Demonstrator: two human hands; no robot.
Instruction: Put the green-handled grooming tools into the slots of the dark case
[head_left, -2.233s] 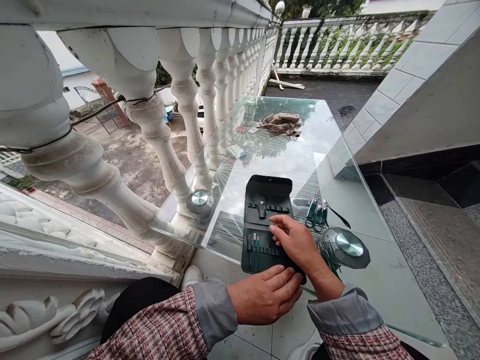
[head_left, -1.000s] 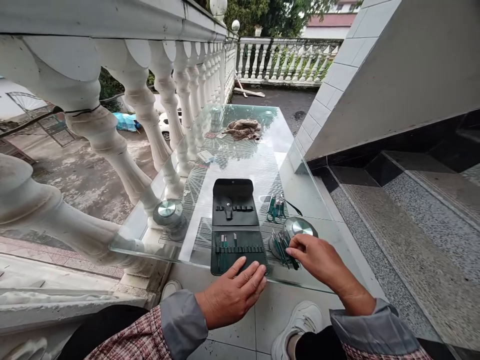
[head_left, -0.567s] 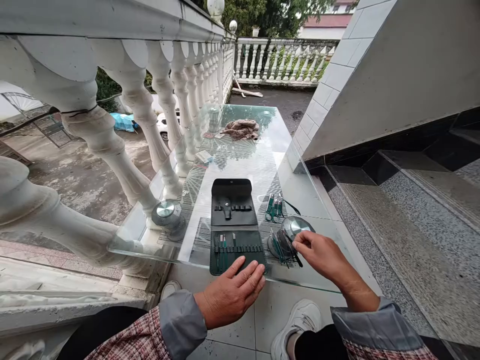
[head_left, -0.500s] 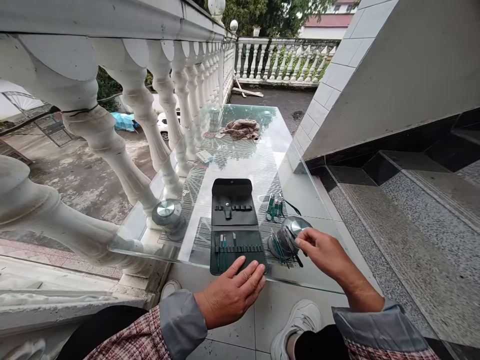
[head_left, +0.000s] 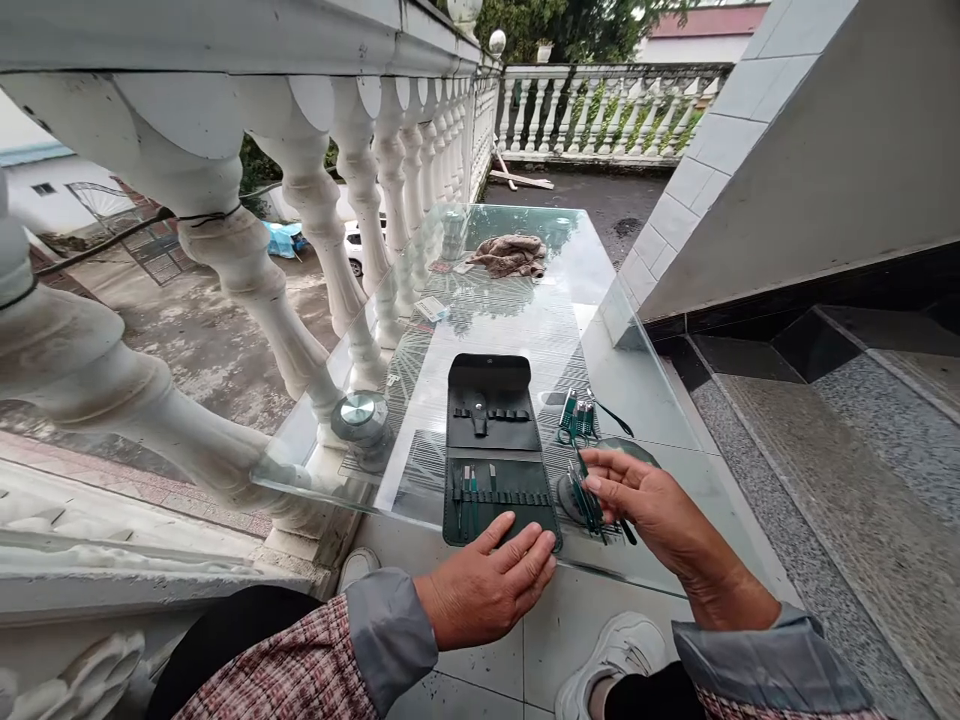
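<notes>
A black folding manicure case (head_left: 495, 445) lies open on the glass table, a few slim green tools (head_left: 469, 485) in its lower loops. My left hand (head_left: 491, 580) rests flat with fingers stretched over the case's lower right corner. To its right, my right hand (head_left: 637, 500) has thumb and fingers closed about a slim dark green manicure tool (head_left: 580, 464), partly hidden. Several thin tools (head_left: 581, 510) lie beneath that hand at the table's near edge. Nail clippers (head_left: 583, 418) and small scissors (head_left: 574, 438) are grouped just beyond it.
The glass table (head_left: 420, 400) has round metal-capped supports, one (head_left: 361, 415) at the left. A brown cloth (head_left: 510, 256) and a small packet (head_left: 433, 308) lie farther back. A white balustrade (head_left: 300, 220) runs along the left; stone steps (head_left: 810, 440) rise at the right.
The view has shifted, so the scene sits farther right. My right hand has moved slightly left over the thin tools, its fingers turned more upward. My left hand stays on the case.
</notes>
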